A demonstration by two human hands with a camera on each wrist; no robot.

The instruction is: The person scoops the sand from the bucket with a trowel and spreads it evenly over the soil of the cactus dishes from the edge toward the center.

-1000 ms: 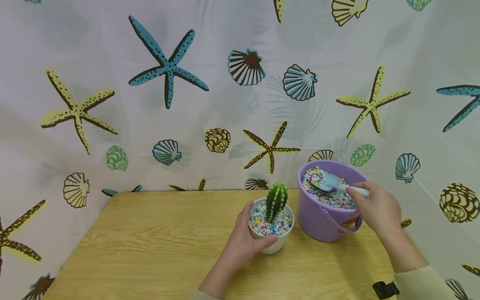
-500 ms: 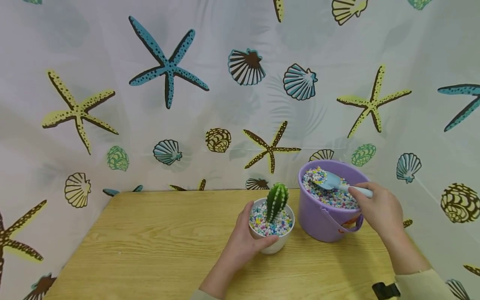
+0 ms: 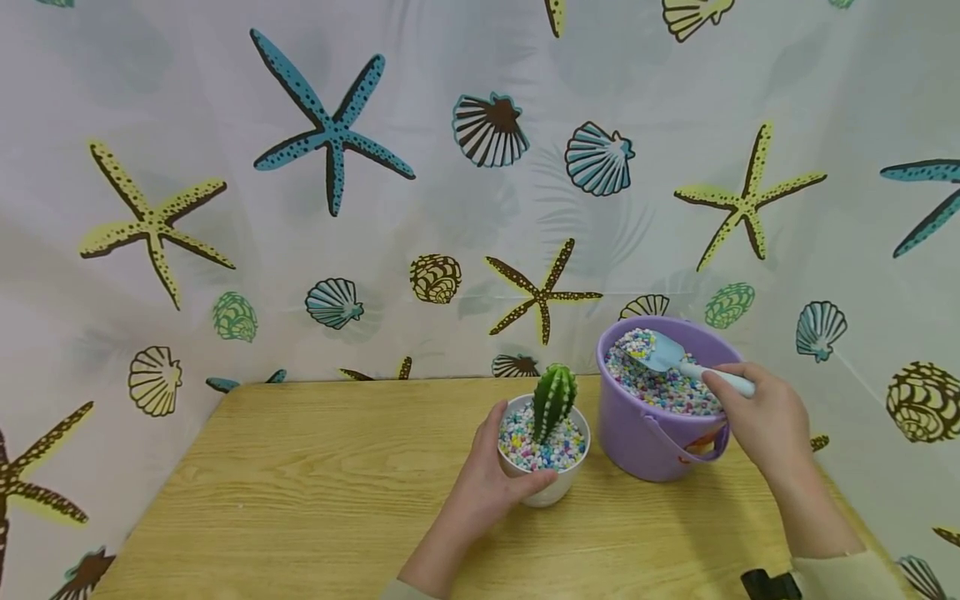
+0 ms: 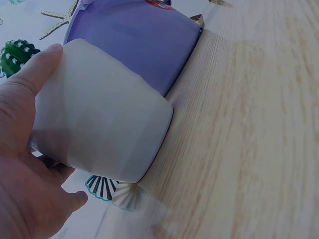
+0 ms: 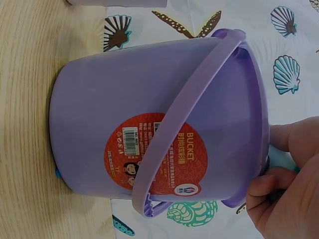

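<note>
A white pot [image 3: 553,493] filled with coloured pebbles [image 3: 528,442] stands on the table, a small green cactus [image 3: 553,408] rising from it. My left hand [image 3: 487,475] holds its side, thumb across the front and fingers round the left; the left wrist view shows the pot wall [image 4: 99,114] close up. To the right, my right hand [image 3: 768,421] grips the handle of a light blue toy shovel [image 3: 665,354] over the purple bucket [image 3: 637,442]. Pebbles heap the shovel's blade, just above more pebbles [image 3: 667,396] inside. In the right wrist view the bucket hides most of the shovel.
The wooden table [image 3: 300,492] extends to the left of the pot. Behind it hangs a pale curtain [image 3: 450,192] printed with starfish and shells. The bucket's handle [image 3: 697,457] hangs down its front, near a red label [image 5: 159,154]. A black strap [image 3: 771,585] lies near the right sleeve.
My right hand has shifted slightly right, and the loaded shovel has risen a little out of the bucket's pebbles. My left hand and the pot stay in place.
</note>
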